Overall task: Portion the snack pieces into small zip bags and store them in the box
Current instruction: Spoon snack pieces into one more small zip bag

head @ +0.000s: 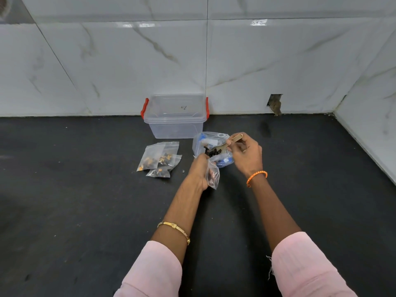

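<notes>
Gripping a small zip bag, the left hand faces the right hand pinching a wooden spoon.

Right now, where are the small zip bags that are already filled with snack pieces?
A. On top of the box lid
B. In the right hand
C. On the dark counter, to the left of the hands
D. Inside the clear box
C: the filled zip bags lie in a small pile on the dark counter, in front of the clear box and left of both hands.
</notes>
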The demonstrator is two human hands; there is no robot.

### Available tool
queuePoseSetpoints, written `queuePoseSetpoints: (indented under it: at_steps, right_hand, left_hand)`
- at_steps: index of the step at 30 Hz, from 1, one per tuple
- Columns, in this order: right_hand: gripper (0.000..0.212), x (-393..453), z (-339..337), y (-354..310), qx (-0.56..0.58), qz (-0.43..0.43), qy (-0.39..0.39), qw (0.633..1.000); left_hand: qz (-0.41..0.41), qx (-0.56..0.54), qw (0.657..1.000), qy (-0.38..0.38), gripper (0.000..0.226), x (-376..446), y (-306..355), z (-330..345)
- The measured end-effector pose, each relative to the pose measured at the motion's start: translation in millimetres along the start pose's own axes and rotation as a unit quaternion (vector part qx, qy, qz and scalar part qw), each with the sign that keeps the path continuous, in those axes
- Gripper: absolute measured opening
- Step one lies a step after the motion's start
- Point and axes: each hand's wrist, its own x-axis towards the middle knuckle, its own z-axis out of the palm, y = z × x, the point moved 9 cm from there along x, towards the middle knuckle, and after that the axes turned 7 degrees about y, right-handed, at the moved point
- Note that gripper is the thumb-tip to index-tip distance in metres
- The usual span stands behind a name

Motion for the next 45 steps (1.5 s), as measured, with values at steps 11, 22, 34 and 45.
queuePoseSetpoints:
  at_steps: [11, 22, 34, 45]
  right_hand:
    - [0.013, -4, -7, 43, -0.030, 0.229, 0.089, 0.969]
    - [0.009, -3, -9, 63, 0.072, 0.327, 0.081, 0.939]
    - [0.014, 2, -22, 48, 0.112, 0.320, 0.087, 0.937]
    - [0.010, -5, -39, -5, 0.161, 0.273, 0.056, 0.947]
  left_hand:
    - [-0.033, -0.084, 0.996, -0.029, 0.016, 3, -14, -2]
    - [-0.046, -0.097, 0.994, -0.005, 0.018, 3, -14, -3]
    - [-0.066, -0.134, 0.988, -0.026, 0.024, -12, -12, -3]
    - [-0.136, -0.216, 0.966, -0.026, 0.017, -44, -13, -17]
